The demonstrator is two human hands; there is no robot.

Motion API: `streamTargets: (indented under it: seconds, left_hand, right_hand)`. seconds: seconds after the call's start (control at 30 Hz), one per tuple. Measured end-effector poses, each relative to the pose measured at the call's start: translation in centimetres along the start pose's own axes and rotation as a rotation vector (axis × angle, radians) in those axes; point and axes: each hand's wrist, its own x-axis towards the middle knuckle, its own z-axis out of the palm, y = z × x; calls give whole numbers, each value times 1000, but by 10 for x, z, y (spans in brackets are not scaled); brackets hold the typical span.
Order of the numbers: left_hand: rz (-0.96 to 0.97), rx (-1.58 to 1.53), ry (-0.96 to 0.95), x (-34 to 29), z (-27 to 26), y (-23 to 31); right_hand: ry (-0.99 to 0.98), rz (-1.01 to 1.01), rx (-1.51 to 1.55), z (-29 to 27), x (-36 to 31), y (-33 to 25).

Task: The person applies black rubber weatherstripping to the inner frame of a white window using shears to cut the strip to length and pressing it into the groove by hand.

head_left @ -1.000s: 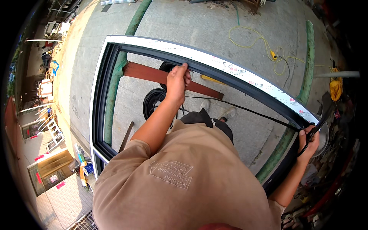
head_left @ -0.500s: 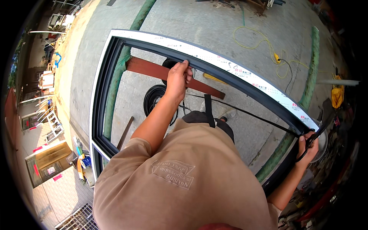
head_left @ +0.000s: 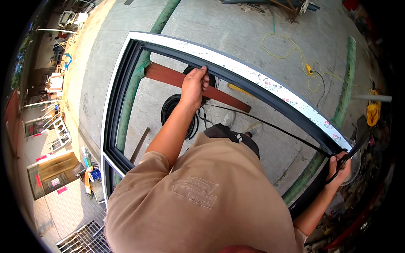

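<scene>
A large window frame (head_left: 278, 87) with white film over its outer face and dark inner channels lies before me on green supports. My left hand (head_left: 195, 86) is closed at the inner edge of its far rail, fingers curled and fingertips against the dark channel; anything pinched there is hidden. From below that hand a thin black rubber strip (head_left: 274, 126) runs to the right corner. There my right hand (head_left: 339, 168) is closed on the strip. A dark curved piece also passes through its fingers; I cannot tell its kind. A black coil (head_left: 168, 110) lies on the ground below the opening.
A rust-red beam (head_left: 185, 81) crosses under the frame between green pipes (head_left: 349, 76). Beyond, a yellow cord (head_left: 301, 49) lies on the concrete. A pale round bowl-like thing (head_left: 355, 166) is beside my right hand. Left are a ladder (head_left: 63, 133) and a metal grate (head_left: 86, 236).
The view has shifted slightly. Both hands keep nearly the same places on the frame. A dark band that hung before my shoes no longer shows there, and both shoes are now more visible.
</scene>
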Motion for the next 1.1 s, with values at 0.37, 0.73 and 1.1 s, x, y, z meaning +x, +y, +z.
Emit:
streamTargets:
  seconds: [0.37,0.73,1.1]
  left_hand:
    - [135,8,200,53,-56,32]
    - [118,-123,177,63,-66,33]
    - [105,-190,169,69,-77,34]
  right_hand:
    - [2,78,50,-3,-3,7]
    - [-9,32,16,-4,-3,8]
    - [-2,-3,33,1,0,1]
